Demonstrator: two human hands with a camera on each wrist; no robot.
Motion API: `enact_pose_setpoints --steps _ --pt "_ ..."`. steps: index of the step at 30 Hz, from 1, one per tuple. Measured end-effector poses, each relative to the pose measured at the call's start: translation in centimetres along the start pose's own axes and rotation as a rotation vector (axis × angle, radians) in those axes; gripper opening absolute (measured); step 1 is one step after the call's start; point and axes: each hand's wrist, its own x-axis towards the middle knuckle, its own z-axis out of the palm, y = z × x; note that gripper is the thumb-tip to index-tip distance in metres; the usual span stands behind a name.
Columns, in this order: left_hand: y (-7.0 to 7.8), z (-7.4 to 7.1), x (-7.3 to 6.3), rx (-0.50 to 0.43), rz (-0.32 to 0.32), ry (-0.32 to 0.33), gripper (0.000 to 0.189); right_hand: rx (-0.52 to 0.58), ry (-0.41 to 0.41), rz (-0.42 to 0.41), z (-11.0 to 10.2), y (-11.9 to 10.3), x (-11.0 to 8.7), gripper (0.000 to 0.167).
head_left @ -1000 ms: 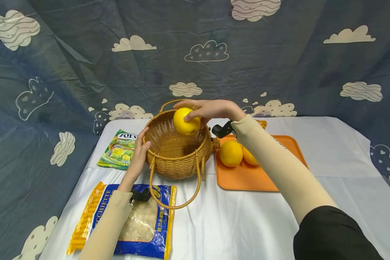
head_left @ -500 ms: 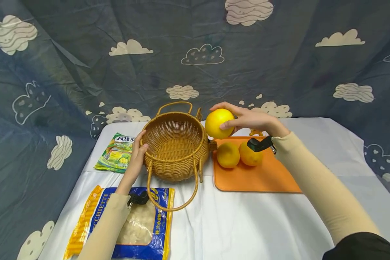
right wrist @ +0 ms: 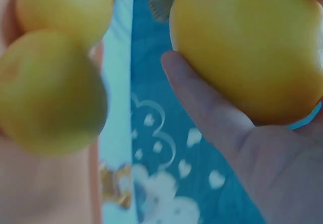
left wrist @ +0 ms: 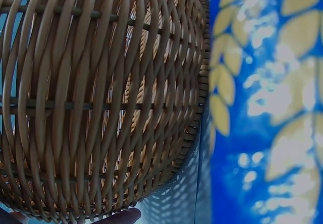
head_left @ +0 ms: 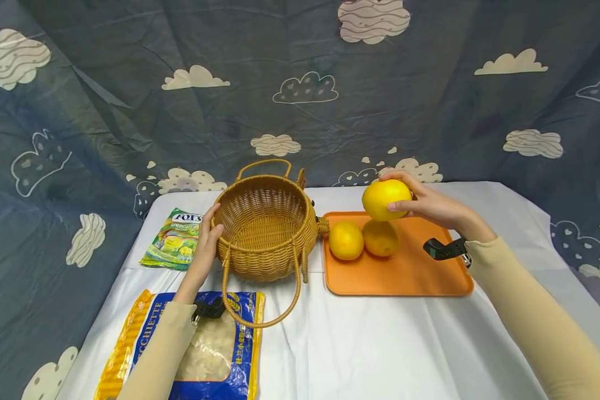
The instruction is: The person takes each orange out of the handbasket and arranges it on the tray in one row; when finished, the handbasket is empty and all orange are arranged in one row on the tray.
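Note:
My left hand (head_left: 205, 244) holds the left rim of a round wicker basket (head_left: 262, 255), thumb at the rim and fingers along the outer side. The basket's woven wall (left wrist: 101, 82) fills much of the left wrist view, with a fingertip (left wrist: 126, 215) at the bottom. In my right hand (head_left: 425, 203) is a yellow orange (head_left: 382, 199), gripped between thumb and fingers above the far side of an orange tray (head_left: 405, 278). Two more oranges, a left one (head_left: 346, 241) and a right one (head_left: 381, 239), lie side by side on the tray. The basket's inside shows only bare weave.
A green FOX'S candy bag (head_left: 175, 239) lies left of the basket. Nearer, a blue and yellow orecchiette pasta bag (head_left: 210, 355) lies under my left forearm. The basket's front handle (head_left: 262, 325) hangs over that bag. A cloud-print cloth (head_left: 230, 128) stands behind the white-covered table (head_left: 355, 344).
My right hand has carried the orange from over the basket rightward to above the tray. My left hand stays on the basket rim.

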Motion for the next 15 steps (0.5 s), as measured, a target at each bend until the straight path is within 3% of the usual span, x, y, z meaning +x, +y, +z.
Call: enact_pose_setpoints --steps 6,13,15 --pt "-0.1 -0.1 -0.1 -0.008 -0.001 -0.006 0.058 0.060 0.055 0.016 -1.0 2.1 -2.2 0.049" --pt "3.7 0.2 -1.1 -0.028 -0.036 -0.037 0.060 0.008 0.138 0.047 -1.7 4.6 -4.2 0.060" --pt "3.7 0.2 -1.1 -0.027 -0.036 -0.037 0.060 -0.011 0.181 0.061 -1.7 5.3 -4.6 0.057"
